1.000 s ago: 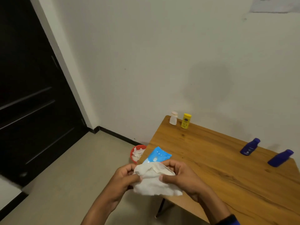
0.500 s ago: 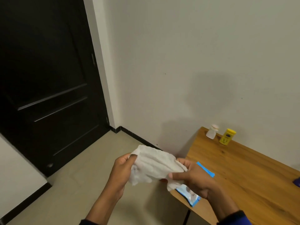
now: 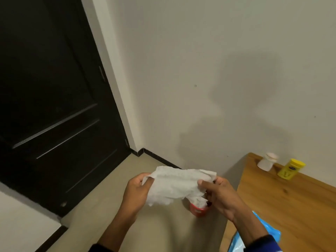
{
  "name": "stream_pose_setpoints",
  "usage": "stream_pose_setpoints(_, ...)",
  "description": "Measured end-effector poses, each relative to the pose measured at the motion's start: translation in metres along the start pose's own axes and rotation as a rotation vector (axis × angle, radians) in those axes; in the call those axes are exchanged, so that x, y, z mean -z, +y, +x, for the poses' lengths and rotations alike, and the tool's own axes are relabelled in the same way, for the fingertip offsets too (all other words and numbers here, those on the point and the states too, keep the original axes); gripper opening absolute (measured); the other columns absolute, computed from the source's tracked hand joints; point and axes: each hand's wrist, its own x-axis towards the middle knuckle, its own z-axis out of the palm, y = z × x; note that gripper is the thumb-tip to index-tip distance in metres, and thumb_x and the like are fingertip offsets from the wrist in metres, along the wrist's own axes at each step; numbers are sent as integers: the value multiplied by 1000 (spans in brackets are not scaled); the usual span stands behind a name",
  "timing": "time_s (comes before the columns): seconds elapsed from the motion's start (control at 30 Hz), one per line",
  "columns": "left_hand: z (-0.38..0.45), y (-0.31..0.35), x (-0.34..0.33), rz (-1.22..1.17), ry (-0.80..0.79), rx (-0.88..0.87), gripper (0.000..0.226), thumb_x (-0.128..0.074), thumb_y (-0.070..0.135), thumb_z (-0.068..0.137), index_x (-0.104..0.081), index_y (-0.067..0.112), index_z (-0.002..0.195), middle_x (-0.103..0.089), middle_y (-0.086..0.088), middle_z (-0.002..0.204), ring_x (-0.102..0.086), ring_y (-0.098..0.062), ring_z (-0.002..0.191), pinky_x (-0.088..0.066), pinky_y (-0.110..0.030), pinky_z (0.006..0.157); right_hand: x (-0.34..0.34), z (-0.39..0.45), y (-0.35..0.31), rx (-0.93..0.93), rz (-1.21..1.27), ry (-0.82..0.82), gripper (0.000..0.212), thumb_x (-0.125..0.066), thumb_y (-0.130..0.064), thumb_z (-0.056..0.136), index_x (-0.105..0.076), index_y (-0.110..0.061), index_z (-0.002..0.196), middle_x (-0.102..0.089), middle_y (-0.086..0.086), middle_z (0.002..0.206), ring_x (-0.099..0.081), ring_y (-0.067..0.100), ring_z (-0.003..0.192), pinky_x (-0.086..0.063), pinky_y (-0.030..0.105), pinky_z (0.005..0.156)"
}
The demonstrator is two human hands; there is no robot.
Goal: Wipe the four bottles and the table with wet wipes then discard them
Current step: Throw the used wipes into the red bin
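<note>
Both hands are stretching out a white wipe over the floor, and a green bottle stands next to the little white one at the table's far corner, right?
Not quite: the head view shows that bottle is yellow, not green. The yellow bottle stands beside the white bottle on the table, while the left hand and right hand hold the wipe.

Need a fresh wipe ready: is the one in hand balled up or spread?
Spread: the wet wipe stretches between left hand and right hand.

table (image 3: 291, 200) | white bottle (image 3: 266, 163), yellow bottle (image 3: 290, 169), blue pack (image 3: 261, 233) | floor (image 3: 163, 230): red bin (image 3: 198, 211)
</note>
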Motion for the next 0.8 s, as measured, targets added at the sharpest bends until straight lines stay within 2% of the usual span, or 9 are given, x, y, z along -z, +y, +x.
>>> stream_pose_setpoints(0.07, 24, -4, -26, 135, 9, 8, 14, -64, 32, 95, -72, 21, 95, -73, 0, 91, -70, -18, 87, -61, -31, 76, 3, 12, 5, -35, 42, 63, 30, -71, -10, 87, -68, -6, 116, -69, 27, 114, -65, 43, 96, -51, 47, 86)
stream_pose_setpoints(0.13, 24, -2, -25, 163, -243, 70, 16, -71, 31, 91, -75, 15, 92, -70, 1, 80, -71, -13, 84, -58, -25, 77, 1, 18, 15, -56, 44, 147, 20, -66, -13, 92, -70, -10, 112, -74, 18, 109, -70, 36, 97, -57, 48, 86)
stream_pose_setpoints(0.17, 31, 4, -37, 183, -314, 252, 15, -68, 29, 93, -74, 15, 90, -68, 2, 77, -71, -14, 87, -57, -26, 76, 2, 23, 21, -69, 29, 202, 17, -65, -15, 94, -71, -13, 110, -76, 11, 107, -72, 31, 99, -57, 50, 88)
stream_pose_setpoints(0.27, 82, 4, -80, 193, -121, 165, 21, -59, 31, 98, -64, 25, 79, -66, 4, 82, -68, -25, 92, -57, -37, 83, 6, 37, 44, -97, -25, 359, 14, -65, -21, 95, -72, -21, 106, -77, 0, 102, -74, 22, 95, -60, 46, 85)
stream_pose_setpoints(0.33, 105, -5, -84, 211, -188, 96, 21, -54, 39, 99, -62, 30, 82, -66, 8, 86, -65, -21, 90, -53, -35, 82, 13, 49, 56, -77, -70, 475, 12, -67, -17, 93, -74, -19, 102, -79, -3, 93, -75, 18, 88, -62, 41, 80)
stream_pose_setpoints(0.47, 155, -26, -120, 283, -332, 149, 26, -51, 43, 100, -66, 25, 89, -71, 1, 95, -67, -18, 88, -54, -31, 76, 30, 79, 73, -118, -219, 634, 7, -71, -19, 88, -76, -18, 93, -78, -5, 82, -74, 14, 82, -62, 37, 71)
stream_pose_setpoints(0.6, 214, -21, -142, 333, -467, 125, 27, -52, 39, 100, -71, 21, 92, -73, 1, 92, -68, -18, 89, -51, -27, 70, 33, 115, 77, -130, -230, 747, 16, -72, -15, 88, -74, -30, 89, -77, -12, 82, -71, -3, 75, -53, 16, 59)
stream_pose_setpoints(0.67, 239, -20, -154, 354, -530, 118, 25, -52, 37, 101, -70, 23, 90, -72, 2, 92, -68, -16, 89, -54, -28, 72, 39, 136, 77, -184, -216, 789, 3, -72, -20, 89, -75, -22, 89, -77, -8, 80, -72, 4, 76, -58, 23, 62)
stream_pose_setpoints(0.8, 288, -32, -183, 417, -637, 128, 20, -51, 37, 101, -65, 24, 94, -70, -1, 96, -64, -10, 86, -48, -17, 64, 50, 180, 77, -284, -33, 806, 17, -70, -25, 91, -75, -9, 93, -78, 5, 84, -75, 24, 82, -62, 38, 73)
